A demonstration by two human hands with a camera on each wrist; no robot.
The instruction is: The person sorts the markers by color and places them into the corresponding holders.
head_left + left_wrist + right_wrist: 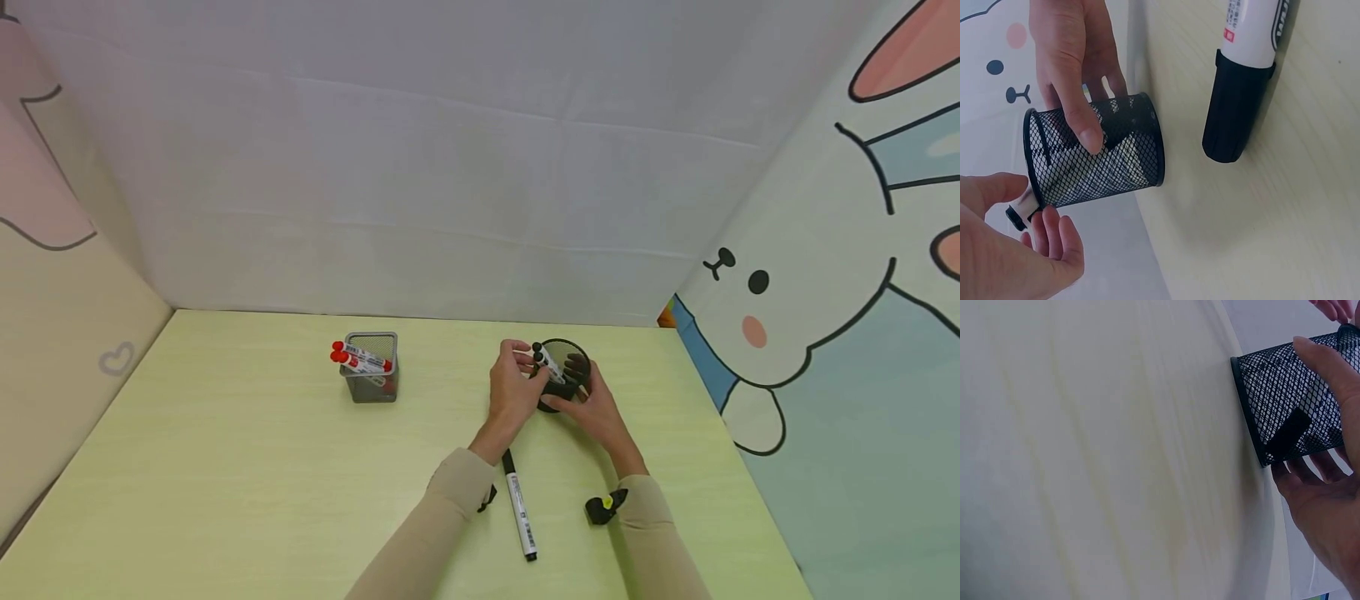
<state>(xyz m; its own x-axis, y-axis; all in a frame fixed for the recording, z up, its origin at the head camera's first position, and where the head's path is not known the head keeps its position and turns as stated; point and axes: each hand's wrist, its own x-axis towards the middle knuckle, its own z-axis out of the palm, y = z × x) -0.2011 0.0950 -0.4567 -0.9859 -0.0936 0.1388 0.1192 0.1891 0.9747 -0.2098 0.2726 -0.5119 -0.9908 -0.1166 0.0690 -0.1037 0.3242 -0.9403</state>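
A black mesh pen cup (558,392) stands near the back right of the table, with black-and-white markers (551,364) leaning inside it. My right hand (600,412) grips the cup from the right; in the right wrist view its thumb and fingers (1329,465) lie on opposite sides of the mesh. At the cup's left rim is my left hand (513,392). Seen from the left wrist, its thumb and fingers (1054,234) are spread apart about a marker's black end (1016,217) that sticks out over the rim. One more black-and-white marker (520,508) lies on the table between my forearms.
A grey mesh square holder (370,388) with red-and-white markers (363,358) in it stands at the back left of the pale yellow table (225,467). A white cloth wall (420,192) rises behind the table, and a panel with a rabbit drawing (825,333) borders its right.
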